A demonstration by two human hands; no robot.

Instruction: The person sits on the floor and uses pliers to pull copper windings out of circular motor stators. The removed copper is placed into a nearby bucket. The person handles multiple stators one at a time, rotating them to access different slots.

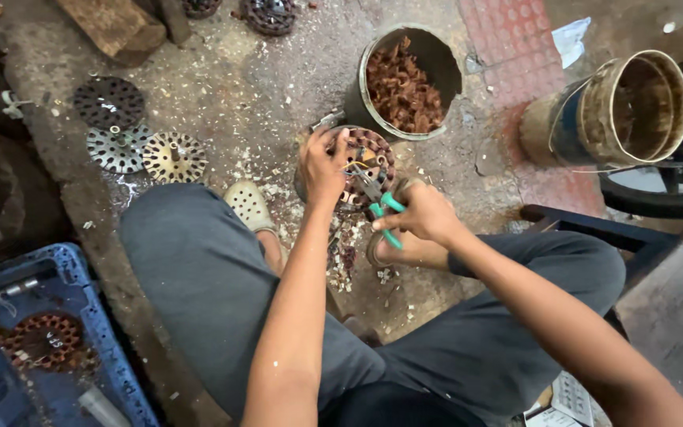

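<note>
While left hand [322,168] steadies stator [367,162], pliers [381,207] gripped

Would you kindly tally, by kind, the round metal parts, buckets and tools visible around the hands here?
Wound motor cores: 2, one under the left hand at, one in the blue crate at
Perforated discs: 3
Buckets: 2
Green-handled pliers: 1, in the right hand
Total: 8

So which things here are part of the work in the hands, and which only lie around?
In use:
- left hand on the round motor core
- right hand with green-handled pliers
- metal bucket of copper scraps

Lying about:
- three perforated discs
- blue crate
- tipped brown bucket
- wood block
</note>
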